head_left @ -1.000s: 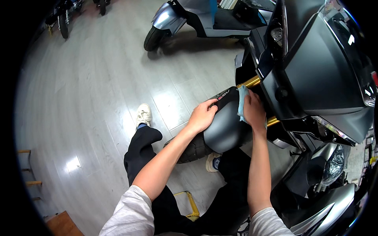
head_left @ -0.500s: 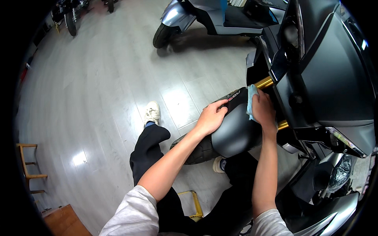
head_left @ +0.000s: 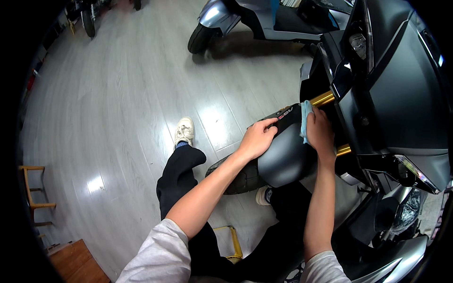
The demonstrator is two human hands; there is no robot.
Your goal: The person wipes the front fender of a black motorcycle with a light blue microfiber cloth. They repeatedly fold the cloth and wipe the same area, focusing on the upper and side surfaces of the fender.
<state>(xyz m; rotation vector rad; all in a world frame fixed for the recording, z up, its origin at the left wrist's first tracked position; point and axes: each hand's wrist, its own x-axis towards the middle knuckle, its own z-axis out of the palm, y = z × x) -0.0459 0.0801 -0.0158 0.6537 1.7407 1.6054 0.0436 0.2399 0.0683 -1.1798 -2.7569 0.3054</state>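
Note:
A dark matte front fender (head_left: 285, 158) covers the front wheel of a scooter, whose black tire (head_left: 236, 177) shows below it. My left hand (head_left: 257, 139) rests on the fender's left side, fingers stretched out and holding nothing. At the fender's rear, close to the gold fork tubes (head_left: 323, 99), my right hand (head_left: 320, 132) is closed on a folded light-blue cloth (head_left: 306, 121). The cloth lies against the fender. Some of my right fingers are hidden behind the hand and cloth.
The scooter's large dark front body (head_left: 403, 89) rises close at the right. Another silver scooter (head_left: 255, 23) stands farther off, and a third (head_left: 391, 264) is at lower right. A yellow stand (head_left: 234, 243) sits between my legs. At the left are a wooden chair (head_left: 33, 188) and a brown box (head_left: 73, 264).
The view has shifted slightly, so the scooter appears a little farther right. Both hands keep about the same place on the fender, the right still gripping the cloth.

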